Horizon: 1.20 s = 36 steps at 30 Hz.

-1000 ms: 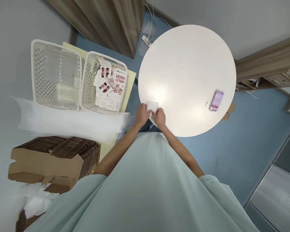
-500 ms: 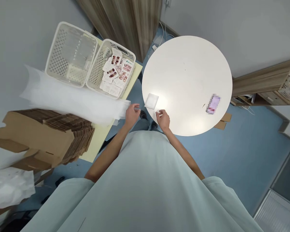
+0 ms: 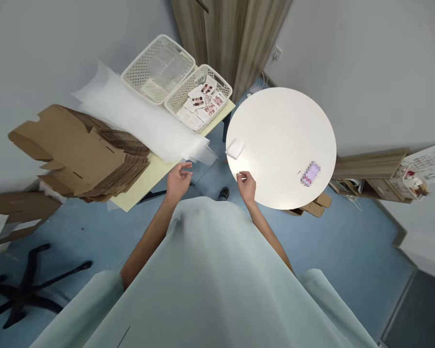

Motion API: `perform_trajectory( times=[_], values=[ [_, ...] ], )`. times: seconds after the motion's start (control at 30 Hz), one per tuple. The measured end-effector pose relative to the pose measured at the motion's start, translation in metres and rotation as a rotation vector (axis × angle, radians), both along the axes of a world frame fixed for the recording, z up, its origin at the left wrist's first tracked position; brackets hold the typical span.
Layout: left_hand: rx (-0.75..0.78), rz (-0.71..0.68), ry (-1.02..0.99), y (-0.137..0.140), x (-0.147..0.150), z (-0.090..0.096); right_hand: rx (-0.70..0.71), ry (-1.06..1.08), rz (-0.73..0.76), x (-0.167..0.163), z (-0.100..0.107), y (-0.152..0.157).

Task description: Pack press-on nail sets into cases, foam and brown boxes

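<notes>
My left hand is over the front edge of the yellowish side table, with its fingers apart and nothing visible in them. Nearest to it are the loose ends of a stack of white translucent sheets. By the near left rim of the round white table is my right hand, fingers loosely curled with a gap at the thumb and no object seen in them. A small white square packet lies flat on the round table, just beyond my right hand and apart from it.
Folded brown cardboard boxes are stacked on the side table. Behind the sheets stand two white plastic baskets, one holding several cards of nail-like pieces. A pixelated purple object lies on the round table. A black chair base stands at lower left.
The view has turned, with the side table and round table shifting in the picture. My left hand has moved left, away from the packet toward the sheets. The packet still lies on the round table.
</notes>
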<state>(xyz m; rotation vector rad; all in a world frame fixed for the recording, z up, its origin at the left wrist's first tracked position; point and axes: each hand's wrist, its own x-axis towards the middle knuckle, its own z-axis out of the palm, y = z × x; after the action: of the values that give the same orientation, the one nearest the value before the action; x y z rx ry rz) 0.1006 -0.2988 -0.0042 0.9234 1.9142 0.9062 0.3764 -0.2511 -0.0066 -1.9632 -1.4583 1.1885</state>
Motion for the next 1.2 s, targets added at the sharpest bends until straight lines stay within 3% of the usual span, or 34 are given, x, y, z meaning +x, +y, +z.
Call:
perform_trajectory(
  times=[0.13, 0.27, 0.4, 0.57, 0.7, 0.83, 1.2],
  values=[
    [0.040, 0.049, 0.016, -0.015, -0.045, 0.006, 0.064, 0.014, 0.038, -0.023, 0.020, -0.002],
    [0.059, 0.075, 0.224, -0.037, -0.115, 0.009, 0.110, 0.019, 0.093, -0.063, 0.035, -0.008],
    [-0.013, 0.081, 0.472, -0.062, -0.200, 0.005, 0.157, 0.016, 0.182, -0.121, 0.046, -0.015],
    [-0.124, -0.058, 0.477, -0.083, -0.276, -0.016, 0.194, -0.044, 0.332, -0.203, 0.061, -0.023],
    [-0.096, -0.147, 0.449, -0.091, -0.298, -0.029, 0.168, -0.114, 0.433, -0.258, 0.069, -0.031],
    [-0.106, -0.254, 0.432, -0.091, -0.303, -0.031, 0.137, -0.139, 0.528, -0.300, 0.069, -0.039],
    [-0.124, -0.450, 0.416, -0.080, -0.309, -0.027, 0.123, -0.295, 0.917, -0.374, 0.053, -0.035]
  ],
)
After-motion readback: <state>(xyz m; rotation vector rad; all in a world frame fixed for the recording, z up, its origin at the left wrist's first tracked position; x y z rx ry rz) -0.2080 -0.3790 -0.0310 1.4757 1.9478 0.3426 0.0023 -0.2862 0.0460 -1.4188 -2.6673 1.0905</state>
